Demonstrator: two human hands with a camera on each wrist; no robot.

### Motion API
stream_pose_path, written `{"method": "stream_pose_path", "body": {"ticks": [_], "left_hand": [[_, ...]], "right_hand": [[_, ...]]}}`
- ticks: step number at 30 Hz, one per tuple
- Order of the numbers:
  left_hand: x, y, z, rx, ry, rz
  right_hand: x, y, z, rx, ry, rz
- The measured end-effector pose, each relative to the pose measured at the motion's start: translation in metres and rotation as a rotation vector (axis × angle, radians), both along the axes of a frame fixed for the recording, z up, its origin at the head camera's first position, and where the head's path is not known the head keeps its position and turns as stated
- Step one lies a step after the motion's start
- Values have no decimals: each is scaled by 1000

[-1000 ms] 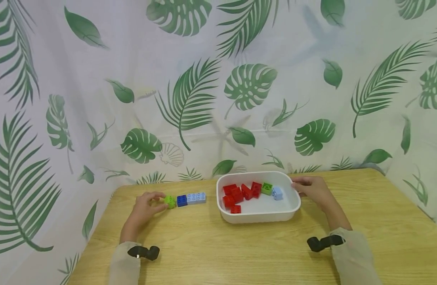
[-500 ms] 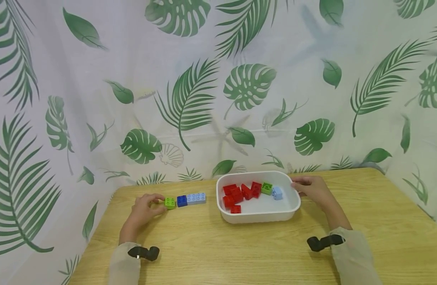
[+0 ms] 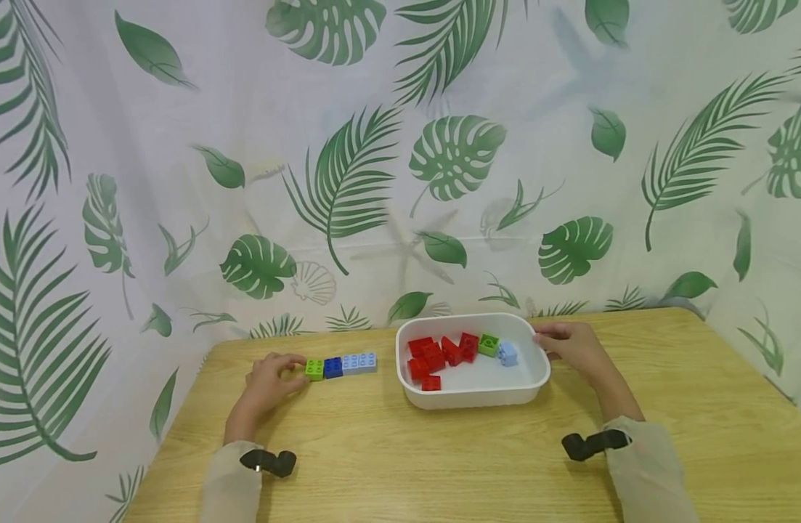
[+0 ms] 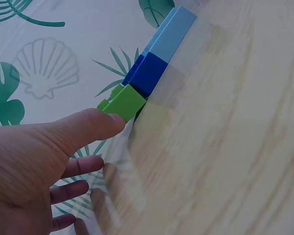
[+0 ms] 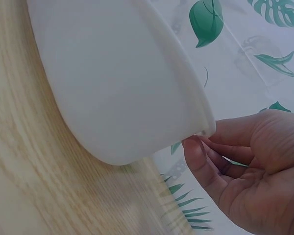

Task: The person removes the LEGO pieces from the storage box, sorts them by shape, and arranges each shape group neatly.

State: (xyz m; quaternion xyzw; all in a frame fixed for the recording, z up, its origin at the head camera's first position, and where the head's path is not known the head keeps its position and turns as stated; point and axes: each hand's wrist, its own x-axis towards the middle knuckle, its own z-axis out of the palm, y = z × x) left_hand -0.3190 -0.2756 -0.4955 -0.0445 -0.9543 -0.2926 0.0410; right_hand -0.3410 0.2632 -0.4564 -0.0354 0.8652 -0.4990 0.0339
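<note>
Along the left part of the table runs a row of toy building bricks, studs up. A lime green brick (image 3: 314, 370) stands at its left end, against a dark blue brick (image 3: 333, 367), with light blue bricks (image 3: 359, 362) at the right end. My left hand (image 3: 267, 381) pinches the green brick between thumb and forefinger; in the left wrist view the thumb (image 4: 95, 126) lies on its near side and the other fingers are spread apart. My right hand (image 3: 575, 351) pinches the right-end rim of a white plastic tub (image 5: 112, 83), thumb below the lip.
Inside the tub lie several red bricks (image 3: 433, 356), a green brick (image 3: 488, 345) and a light blue brick (image 3: 507, 354). The wooden table (image 3: 400, 465) ends at a leaf-printed cloth (image 3: 374, 181) behind. Black wrist cameras sit on both sleeves.
The green brick has been set upright, then slid right against the dark blue brick, closing the gap. My left hand moved slightly right with it. The right hand and tub stay put.
</note>
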Motion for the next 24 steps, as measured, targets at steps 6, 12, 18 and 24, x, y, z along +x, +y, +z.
{"method": "stream_pose_path", "body": {"ticks": [6,12,18,24], "left_hand": [[-2,3,-1,4,-7,11],[-2,4,-3,6,-17,29],[-1,3,-5,16,-20,38],[-2,2,-8,21,-6,38]], "right_hand": [[0,0,0,-8,-4,-3],[1,1,-1,-15,-6,-1],[1,0,-1,-21,-14,-3],[1,0,-1,-18,-15,-9]]}}
